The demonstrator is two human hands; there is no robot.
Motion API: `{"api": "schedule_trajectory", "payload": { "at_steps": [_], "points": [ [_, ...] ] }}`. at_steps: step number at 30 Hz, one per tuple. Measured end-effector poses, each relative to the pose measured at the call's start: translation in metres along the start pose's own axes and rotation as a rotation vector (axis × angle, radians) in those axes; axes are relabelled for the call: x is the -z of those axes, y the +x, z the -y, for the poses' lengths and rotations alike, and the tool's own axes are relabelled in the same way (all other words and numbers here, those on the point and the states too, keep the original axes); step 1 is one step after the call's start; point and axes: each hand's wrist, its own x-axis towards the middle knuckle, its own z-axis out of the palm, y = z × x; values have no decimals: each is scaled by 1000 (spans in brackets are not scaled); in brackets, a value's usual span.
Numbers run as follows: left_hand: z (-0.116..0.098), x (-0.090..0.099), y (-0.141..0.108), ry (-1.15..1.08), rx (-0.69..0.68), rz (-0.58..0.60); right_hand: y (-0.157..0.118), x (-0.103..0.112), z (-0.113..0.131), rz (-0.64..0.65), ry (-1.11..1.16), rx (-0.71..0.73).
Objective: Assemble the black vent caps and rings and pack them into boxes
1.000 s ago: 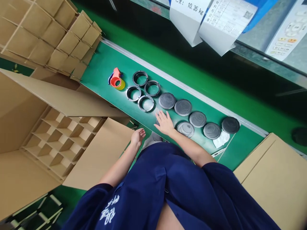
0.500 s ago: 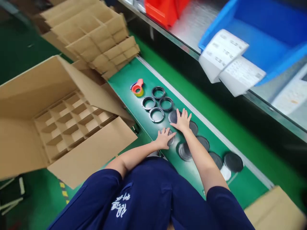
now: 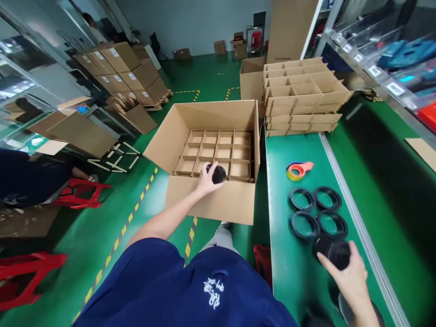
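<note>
Two hands [image 3: 206, 182] [image 3: 354, 274] grip dark round pieces [image 3: 219, 175] [image 3: 339, 254]; round faces roughly toward camera

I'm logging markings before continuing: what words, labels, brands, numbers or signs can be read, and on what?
No text is readable with certainty.
White embroidered characters on the navy-blue cloth shirt: too unclear to quote.
White rectangular labels on the stacked brown cardboard boxes: too small.
White shelf labels on the grey metal shelf edge: blurred.
Open brown cardboard carton: none visible.
</note>
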Motion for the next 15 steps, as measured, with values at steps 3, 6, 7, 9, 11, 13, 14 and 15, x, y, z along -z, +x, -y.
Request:
{"api": "schedule_trajectory", "payload": {
  "at_steps": [3, 6, 7, 9, 11, 13, 14, 15],
  "points": [
    [65, 38, 105, 122, 153, -89, -15, -21, 78, 370, 163, 282],
    [131, 70, 203, 245, 252, -72, -3, -72, 201, 595, 150, 507],
    [152, 77, 231, 280, 279, -57, 10, -94, 249, 623, 133, 554],
    [189, 85, 281, 328, 325, -16, 48, -145, 348, 622, 110, 625],
    [219, 85, 318, 350, 358, 37, 99, -201, 444, 538, 96, 696],
    [242, 80, 344, 356, 373, 81, 153, -261, 529, 466, 13, 750],
    [251, 76, 352, 354, 376, 97, 178, -290, 565, 450, -44, 765],
    [259, 72, 359, 349, 373, 108, 200, -317, 597, 441, -103, 760]
  ]
}}
